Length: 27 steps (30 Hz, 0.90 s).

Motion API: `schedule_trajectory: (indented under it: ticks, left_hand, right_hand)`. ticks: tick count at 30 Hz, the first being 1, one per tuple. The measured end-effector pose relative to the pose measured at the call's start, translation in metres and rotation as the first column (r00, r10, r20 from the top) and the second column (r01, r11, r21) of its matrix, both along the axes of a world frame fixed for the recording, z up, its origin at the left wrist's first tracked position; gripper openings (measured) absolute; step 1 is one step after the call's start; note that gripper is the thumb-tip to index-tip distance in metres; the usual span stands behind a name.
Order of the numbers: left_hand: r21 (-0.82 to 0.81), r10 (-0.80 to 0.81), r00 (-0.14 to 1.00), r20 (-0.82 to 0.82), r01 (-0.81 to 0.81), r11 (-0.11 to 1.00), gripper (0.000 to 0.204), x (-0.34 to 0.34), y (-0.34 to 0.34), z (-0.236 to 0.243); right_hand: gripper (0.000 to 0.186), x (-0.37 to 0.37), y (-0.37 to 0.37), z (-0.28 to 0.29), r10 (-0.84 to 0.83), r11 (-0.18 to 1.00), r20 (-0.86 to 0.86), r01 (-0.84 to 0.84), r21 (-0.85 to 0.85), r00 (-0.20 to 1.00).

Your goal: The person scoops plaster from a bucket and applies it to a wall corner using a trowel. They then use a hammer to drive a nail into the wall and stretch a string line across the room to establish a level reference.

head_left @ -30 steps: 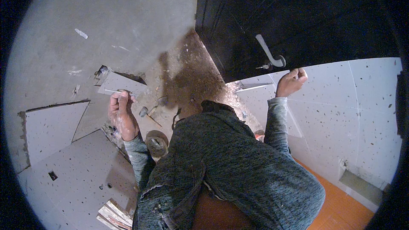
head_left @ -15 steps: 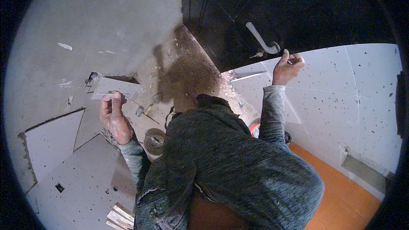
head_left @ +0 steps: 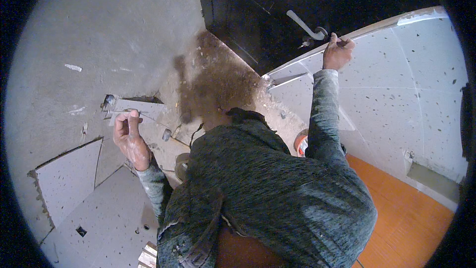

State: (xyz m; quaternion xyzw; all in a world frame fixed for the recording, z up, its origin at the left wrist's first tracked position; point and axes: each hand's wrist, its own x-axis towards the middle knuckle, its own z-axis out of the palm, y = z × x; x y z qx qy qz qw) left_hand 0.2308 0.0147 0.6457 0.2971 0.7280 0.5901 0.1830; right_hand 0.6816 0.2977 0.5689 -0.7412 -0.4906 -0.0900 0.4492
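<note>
My left hand, dusted with pale powder, is raised on the left with thumb and forefinger pinched together. Something thin and pale seems to run through the pinch, too fine to name. Behind those fingertips a white tile piece shows beside a dark hole in the grey wall. My right hand reaches far forward, its fingers closed together at the top edge of the speckled white tiled wall. Whether anything is between them is hidden. Just left of it is a pale lever handle on a black door.
A hammer lies near a round container, partly hidden by my body. An orange-red bucket stands by my right arm. Orange surface spreads at lower right, below a recess. Tiles cover the lower left wall.
My right arm has stretched farther forward, and the tiled wall's top edge shows more plainly. The left hand keeps its pinch, nearly in place. The view has shifted slightly.
</note>
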Motion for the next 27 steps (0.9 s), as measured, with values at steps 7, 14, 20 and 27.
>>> schedule_trajectory:
  ticks: [7, 14, 20, 27]
  left_hand:
    - [0.016, -0.011, 1.0, 0.018, 0.011, 1.0, 0.014, -0.01, -0.019, -0.012]
    - [0.029, -0.031, 0.998, 0.063, 0.029, 0.999, 0.011, -0.014, -0.025, -0.015]
    - [0.168, -0.163, 0.966, 0.201, 0.13, 0.977, 0.013, -0.006, -0.018, -0.041]
    - [0.039, -0.166, 0.951, 0.262, 0.162, 0.986, 0.017, 0.007, -0.023, -0.067]
  right_hand:
    - [0.018, -0.002, 0.018, -0.009, 0.072, 0.996, -0.026, -0.07, 0.053, 0.997]
    - [0.022, -0.013, 0.02, -0.013, 0.201, 0.966, 0.156, -0.222, 0.132, 0.967]
    - [0.021, -0.091, -0.018, -0.047, 0.674, 0.734, -0.075, -0.678, -0.048, 0.735]
    - [0.023, -0.214, -0.106, -0.016, 0.856, 0.241, -0.447, -0.966, -0.098, 0.259]
